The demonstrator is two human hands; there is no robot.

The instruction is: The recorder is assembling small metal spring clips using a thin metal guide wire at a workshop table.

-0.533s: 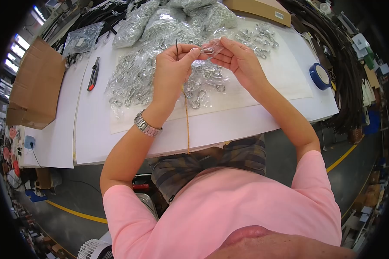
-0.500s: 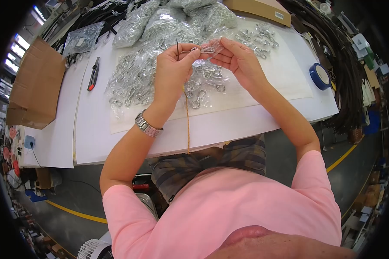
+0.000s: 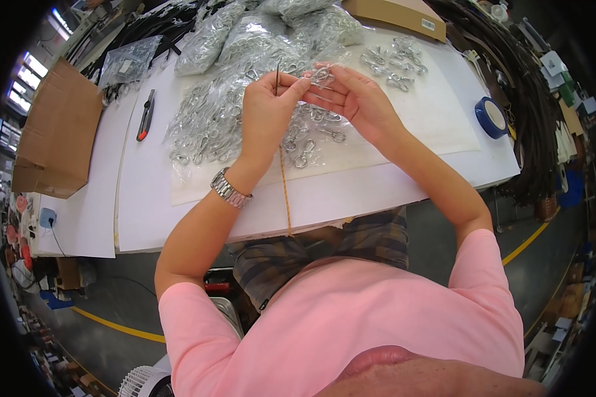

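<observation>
Above the white table (image 3: 371,192), the left hand (image 3: 268,109), a thin dark spike (image 3: 277,78) upright in it, and the right hand (image 3: 371,106) pinch a silver metal clip (image 3: 322,76), apparently film-wrapped. Seemingly mid-handling; next calls for steady fingertips.

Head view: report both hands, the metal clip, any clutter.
Left hand gripping thin dark tool. Right hand holding metal clip. Wrapped clips heaped below, crowding the workspace.
</observation>
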